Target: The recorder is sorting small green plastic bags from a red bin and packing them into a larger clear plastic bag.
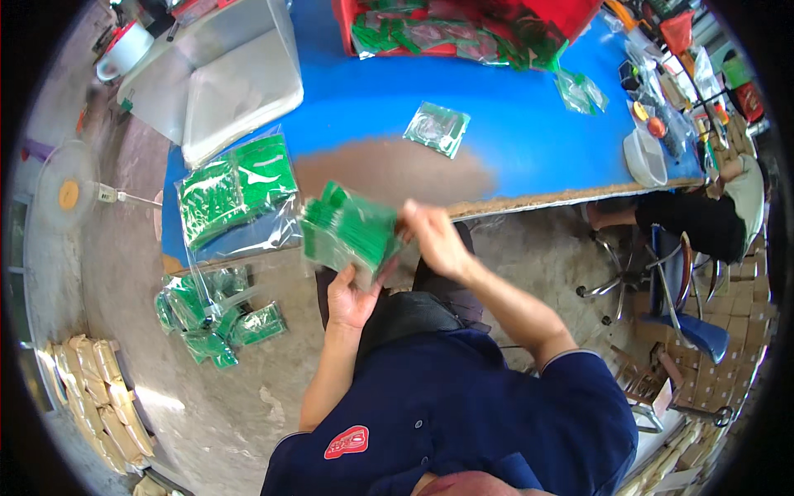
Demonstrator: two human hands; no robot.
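Observation:
My left hand (354, 304) grips the lower end of a thick stack of green packets (351, 227) in clear plastic, held over my lap at the table's front edge. Its thumb lies on the near side of the stack, and the far end fans out a little. At the stack's right edge is my right hand (436, 240), fingers curled in and slightly blurred. What its fingertips pinch, if anything, is hidden. Left of the stack, a large clear bag of green packets (240, 190) lies on the table. A single clear packet (437, 129) with green edges lies farther back.
A red bin (571, 25) of green packets stands at the back of the blue table (364, 99), beside a translucent tub (240, 91). More bagged green packets (219, 314) hang or lie low at left. At right are a small clear bowl (645, 157), a seated person (703, 215) and a chair (695, 331).

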